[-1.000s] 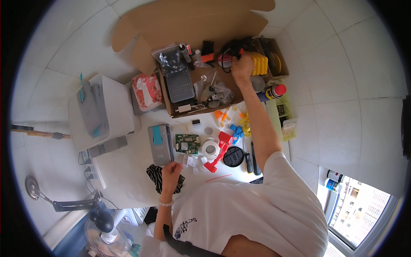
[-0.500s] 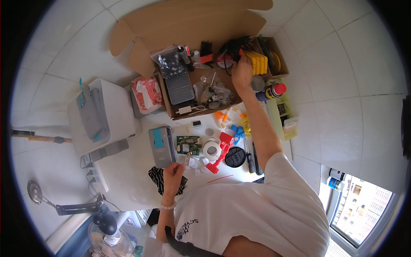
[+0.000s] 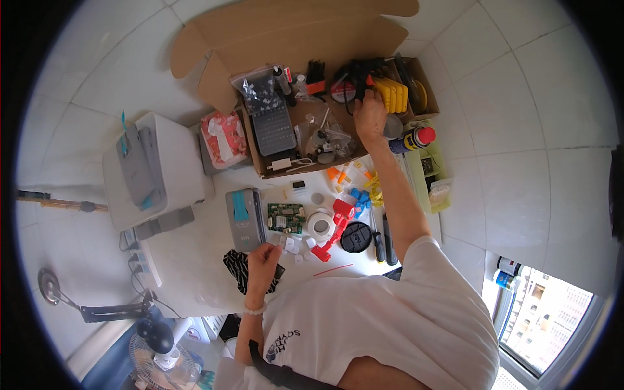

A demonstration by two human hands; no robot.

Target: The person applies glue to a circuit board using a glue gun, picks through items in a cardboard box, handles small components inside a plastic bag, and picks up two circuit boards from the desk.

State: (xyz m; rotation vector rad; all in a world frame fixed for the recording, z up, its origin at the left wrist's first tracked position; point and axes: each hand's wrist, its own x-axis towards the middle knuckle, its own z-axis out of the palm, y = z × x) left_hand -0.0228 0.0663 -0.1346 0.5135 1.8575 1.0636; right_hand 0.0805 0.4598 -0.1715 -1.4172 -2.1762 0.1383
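My right hand (image 3: pixel 370 119) reaches into the open cardboard box (image 3: pixel 260 168). Its bent fingers close on the lower end of a black tool with a small red part (image 3: pixel 359 77), which looks like a glue gun; the fingertips are partly hidden. Yellow cases (image 3: pixel 392 95) stand directly right of these fingers. Above a black-and-white zebra-striped cloth (image 3: pixel 236 268) at the table's near side, my left hand (image 3: pixel 262 261) is closed, thumb and fingers together; what it holds, if anything, does not show. A grey flat case with blue tape (image 3: pixel 246 224) lies just beyond it.
On the white table lie a green circuit board (image 3: pixel 286 218), a white ring-shaped part (image 3: pixel 320 225), a red bracket-like part (image 3: pixel 335 231), a black lens cap (image 3: pixel 356 238) and screwdrivers (image 3: pixel 379 247). A spray can (image 3: pixel 411 140) stands beside the box. A white bin (image 3: pixel 170 169) is at left.
My right hand has drawn back slightly toward me, its fingers now lower on the black tool. My left hand stays over the striped cloth. The view has shifted a little.
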